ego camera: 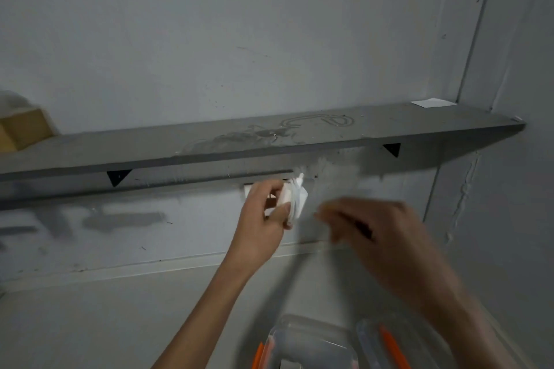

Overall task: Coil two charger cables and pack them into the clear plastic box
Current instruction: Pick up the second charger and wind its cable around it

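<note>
**Left hand grips the white charger under the shelf**

We see the left hand [263, 213] with its fingers [271, 189] and thumb curled round a white charger [292, 199], the white cable [296, 204] wound in loops over the block. One end of the cable sticks up above the fingers, close to the underside of the grey shelf [239, 141]. The charger sits just in front of a white wall plate [248, 189], which the hand partly hides.

The right hand [371, 228] is beside it, to the right, and is badly blurred. We cannot tell whether its fingers are curled on anything; a thin pale streak near its fingertips may be cable, but we cannot be sure.

At the bottom edge, below both forearms, lies the clear plastic box [302, 338] with orange clips [258, 355], and just beside it to the right its clear lid [386, 338], also with an orange clip. Both rest on a pale surface.

Further out, the shelf runs across the grey wall on black brackets [118, 177]. A white slip of paper [433, 103] lies at its right end, and a tan box [22, 132] sits at its left end.
</note>
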The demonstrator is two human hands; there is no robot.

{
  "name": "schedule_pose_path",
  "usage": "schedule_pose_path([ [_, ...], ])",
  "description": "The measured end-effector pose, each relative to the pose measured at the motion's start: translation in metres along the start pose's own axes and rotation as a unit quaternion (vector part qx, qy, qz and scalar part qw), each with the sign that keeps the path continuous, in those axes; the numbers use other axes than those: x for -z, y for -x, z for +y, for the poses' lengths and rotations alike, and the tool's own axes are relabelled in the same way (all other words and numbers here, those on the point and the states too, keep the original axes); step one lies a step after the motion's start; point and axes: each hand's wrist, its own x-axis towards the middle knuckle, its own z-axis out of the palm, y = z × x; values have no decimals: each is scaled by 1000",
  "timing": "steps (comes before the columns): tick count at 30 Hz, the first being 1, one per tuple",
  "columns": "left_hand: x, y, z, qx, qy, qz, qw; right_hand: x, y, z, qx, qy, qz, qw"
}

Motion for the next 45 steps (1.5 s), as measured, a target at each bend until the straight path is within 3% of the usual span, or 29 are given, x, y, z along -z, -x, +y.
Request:
schedule_pose_path([
  [3, 2, 23, 10, -41, 16, -69, 997, 19, -31, 10, 32, 83, 97, 991],
  [5, 10, 33, 21, -60, 28, -99, 993, 22, -47, 19, 41, 67, 105, 991],
  [10, 27, 42, 46, -85, 66, -139, 984, 8, -63, 35, 56, -193, 32, 979],
  [16, 36, 47, 51, -38, 153, -110, 981, -28, -53, 27, 28, -336, 6, 941],
  [21, 36, 31, 34, 29, 253, -27, 967, -65, -17, 10, -73, -297, 10, 952],
  [25, 39, 21, 26, 122, 391, 12, 912, -79, 11, -7, -98, -225, -22, 969],
  [29, 40, 20, 17, 156, 476, 40, 865, -78, 29, -18, -80, -185, -94, 975],
  [31, 37, 22, 13, 163, 467, 70, 866, -72, 33, -22, -67, -169, -135, 974],
  [34, 36, 27, 3, 134, 335, 115, 925, -63, 42, -25, -32, -106, -195, 975],
  [36, 33, 33, -5, 93, 202, 111, 969, -54, 42, -24, 18, -53, -157, 986],
  [39, 22, 49, -12, 24, 72, 66, 995, -37, 30, -18, 121, 38, -47, 991],
  [42, 10, 64, -8, 29, 23, 1, 999, -18, 5, -7, 178, 98, 29, 979],
  [45, 11, 73, 6, 40, 60, -50, 996, -10, -16, 9, 173, 62, 69, 981],
])
